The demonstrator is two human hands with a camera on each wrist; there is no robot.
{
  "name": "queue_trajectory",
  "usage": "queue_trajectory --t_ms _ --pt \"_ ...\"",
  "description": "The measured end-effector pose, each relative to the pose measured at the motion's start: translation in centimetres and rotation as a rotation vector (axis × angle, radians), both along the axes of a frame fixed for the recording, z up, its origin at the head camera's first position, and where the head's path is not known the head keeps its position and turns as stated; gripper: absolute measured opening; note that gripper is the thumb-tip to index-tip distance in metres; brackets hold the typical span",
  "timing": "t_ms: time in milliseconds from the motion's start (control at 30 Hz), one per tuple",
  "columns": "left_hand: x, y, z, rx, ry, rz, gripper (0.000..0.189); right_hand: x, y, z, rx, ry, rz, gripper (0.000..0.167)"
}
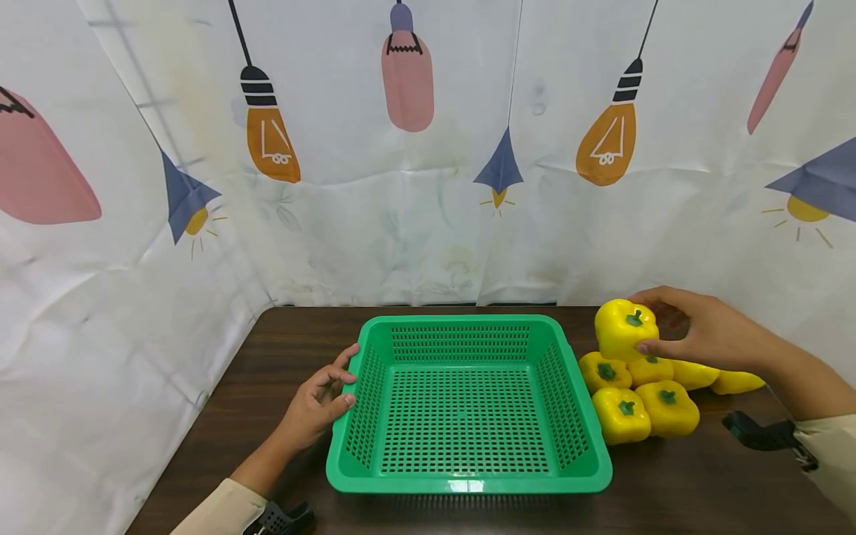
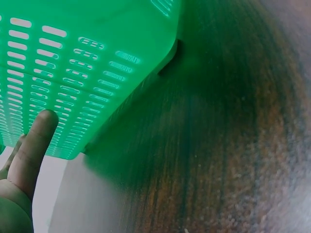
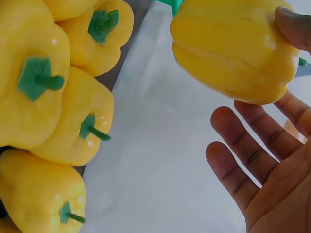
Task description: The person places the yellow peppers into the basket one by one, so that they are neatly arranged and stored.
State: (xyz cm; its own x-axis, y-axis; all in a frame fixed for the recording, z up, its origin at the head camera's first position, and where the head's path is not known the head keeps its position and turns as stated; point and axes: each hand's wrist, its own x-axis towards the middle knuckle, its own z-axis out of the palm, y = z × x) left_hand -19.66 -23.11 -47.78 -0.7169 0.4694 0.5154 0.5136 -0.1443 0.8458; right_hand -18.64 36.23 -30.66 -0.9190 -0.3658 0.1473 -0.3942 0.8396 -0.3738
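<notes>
A green plastic basket (image 1: pixel 468 485) with slotted walls and floor stands on the table with nothing inside. My left hand (image 1: pixel 317 401) rests against its left rim; in the left wrist view a straight finger (image 2: pixel 34 150) lies along the slotted side wall (image 2: pixel 112 24). My right hand (image 1: pixel 718 334) pinches a yellow bell pepper (image 1: pixel 618 327) between thumb and fingertips, above the pile right of the basket. Up close, the right wrist view shows that pepper (image 3: pixel 233 48) raised, two fingers spread free of it. Several more yellow bell peppers (image 1: pixel 620 416) lie bunched below.
The dark wooden table (image 1: pixel 294 334) ends at the back against a white cloth (image 1: pixel 374 245) printed with lamps. Longer yellow shapes (image 1: pixel 735 383) lie at the pile's right end. Dark wrist straps (image 1: pixel 762 432) sit by both sleeves.
</notes>
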Motion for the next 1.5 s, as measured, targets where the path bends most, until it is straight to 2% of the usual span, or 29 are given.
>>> queue_trajectory --t_ms 367,1133,1500 --pt "0.1 0.1 0.3 0.009 0.03 -0.005 0.022 -0.6 -1.4 0.1 -0.001 -0.027 0.011 0.067" --pt "0.2 0.1 0.1 0.017 0.029 0.001 0.021 -1.7 -4.4 0.0 -0.081 -0.092 0.093 0.059" --pt "0.2 0.1 0.2 0.008 0.031 0.017 0.023 -2.2 -5.4 0.0 -0.103 -0.131 0.111 0.061"
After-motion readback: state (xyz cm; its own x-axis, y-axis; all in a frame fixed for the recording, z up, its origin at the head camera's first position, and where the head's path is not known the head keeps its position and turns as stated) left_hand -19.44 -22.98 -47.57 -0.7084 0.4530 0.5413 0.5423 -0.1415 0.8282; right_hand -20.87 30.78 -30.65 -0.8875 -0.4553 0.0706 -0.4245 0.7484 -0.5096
